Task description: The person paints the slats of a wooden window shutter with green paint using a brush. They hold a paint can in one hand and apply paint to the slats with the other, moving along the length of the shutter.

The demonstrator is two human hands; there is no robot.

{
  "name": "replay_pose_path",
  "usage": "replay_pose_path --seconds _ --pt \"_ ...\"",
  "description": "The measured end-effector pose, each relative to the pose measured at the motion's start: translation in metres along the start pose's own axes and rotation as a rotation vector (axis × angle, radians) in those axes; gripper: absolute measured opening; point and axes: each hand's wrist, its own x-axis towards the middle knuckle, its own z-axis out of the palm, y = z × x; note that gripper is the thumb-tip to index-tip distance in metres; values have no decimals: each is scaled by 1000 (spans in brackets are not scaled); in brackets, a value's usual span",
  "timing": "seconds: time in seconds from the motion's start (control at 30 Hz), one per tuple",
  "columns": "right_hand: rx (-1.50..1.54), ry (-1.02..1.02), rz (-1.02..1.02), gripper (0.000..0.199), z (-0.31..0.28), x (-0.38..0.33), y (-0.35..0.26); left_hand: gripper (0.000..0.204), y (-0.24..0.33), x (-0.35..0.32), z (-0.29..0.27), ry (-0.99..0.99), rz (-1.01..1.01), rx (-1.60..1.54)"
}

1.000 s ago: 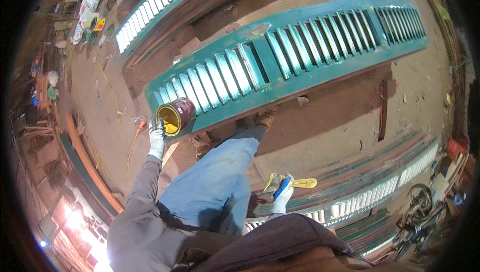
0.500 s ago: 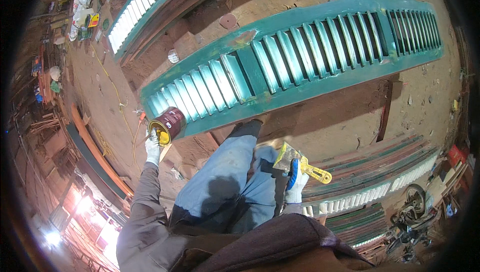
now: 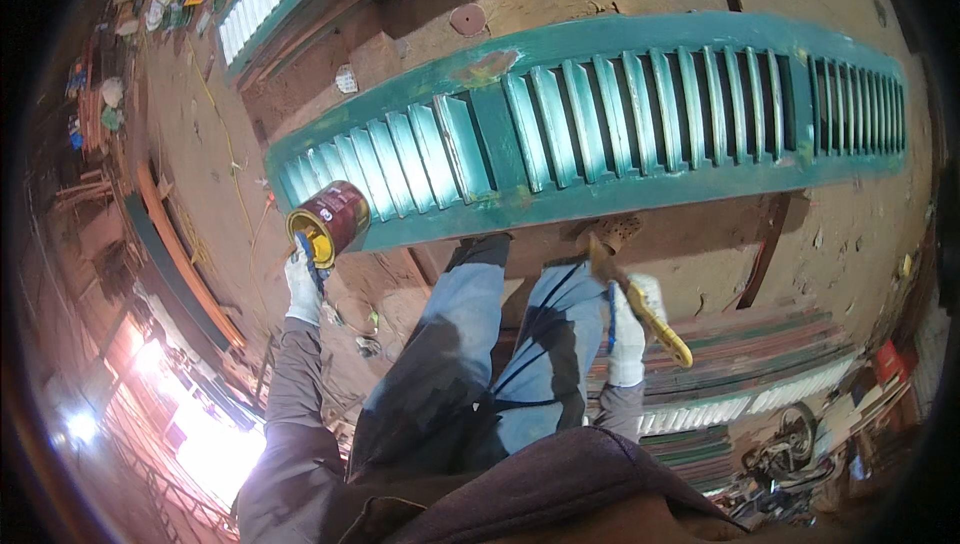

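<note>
My left hand (image 3: 303,286), in a white and blue glove, is closed on the rim of a dark red paint can (image 3: 342,212). The can lies tilted with its mouth toward me, and its inside looks yellow. Behind it stretches a green louvred shutter (image 3: 520,206) with pale, shiny slats; the can overlaps its left end. In my gloved right hand (image 3: 628,332) is a wide paintbrush (image 3: 655,319) with a yellow handle, seen nearly edge-on. Its bristle end points up and left, near my shoe and short of the shutter's near edge.
Another louvred shutter (image 3: 268,6) lies at the far left. Long stacked boards and slatted panels (image 3: 730,354) are at the right, with a motorbike (image 3: 790,444) beyond them. A yellow cord (image 3: 232,149) runs over the dirt floor. A round reddish disc (image 3: 467,19) lies behind the shutter.
My right hand has moved to the right with the paintbrush, which has turned from flat to nearly edge-on. A shoe shows by the shutter's near edge. My left hand still holds the can.
</note>
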Motion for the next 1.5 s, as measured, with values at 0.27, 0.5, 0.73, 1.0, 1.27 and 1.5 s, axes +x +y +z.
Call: replay_pose_path --seconds 0.27,0.5,0.73,1.0,1.27,1.5 --pt "-433 23 -952 34 -17 195 -84 69 -35 -89 63 -28 -36 -503" --pt "-1037 -7 -1591 40 22 296 -158 59 -153 -214 126 -215 391 254" --pt "-1104 -193 -1601 34 39 324 -148 63 -191 -273 160 -442 495 549" --pt "-1050 -558 -1390 33 17 301 -200 76 -161 -262 184 -412 -43 381" --pt "-846 -78 -1274 33 15 294 -181 70 -161 -251 185 -419 36 410" --pt "-1068 -187 -1440 27 34 292 -165 66 -178 -249 186 -388 99 465"
